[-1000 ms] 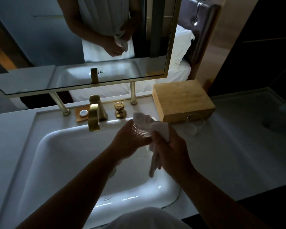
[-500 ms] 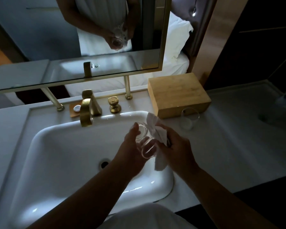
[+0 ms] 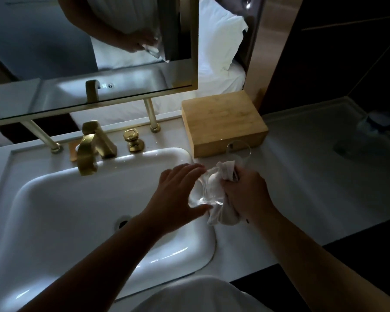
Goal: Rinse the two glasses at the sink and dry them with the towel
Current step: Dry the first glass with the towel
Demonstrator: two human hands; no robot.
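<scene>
My left hand (image 3: 178, 190) grips a clear glass (image 3: 204, 194) from the left, over the right rim of the white sink (image 3: 54, 199). The glass lies on its side, its mouth toward my right hand (image 3: 248, 194). That hand is closed on a white towel (image 3: 223, 212), part of which is stuffed into the glass. A second clear glass (image 3: 239, 152) stands upright on the counter just behind my right hand, in front of the wooden box (image 3: 221, 120).
A gold faucet (image 3: 88, 152) and a gold knob (image 3: 133, 140) stand behind the basin. A mirror (image 3: 88, 52) on gold legs rises above them. White counter (image 3: 313, 176) stretches to the right, with a dark drain recess (image 3: 347, 149) and a small bluish object (image 3: 374, 122).
Both hands have shifted right, from over the basin to its right rim. The glass has turned onto its side, and the towel is pushed further into it.
</scene>
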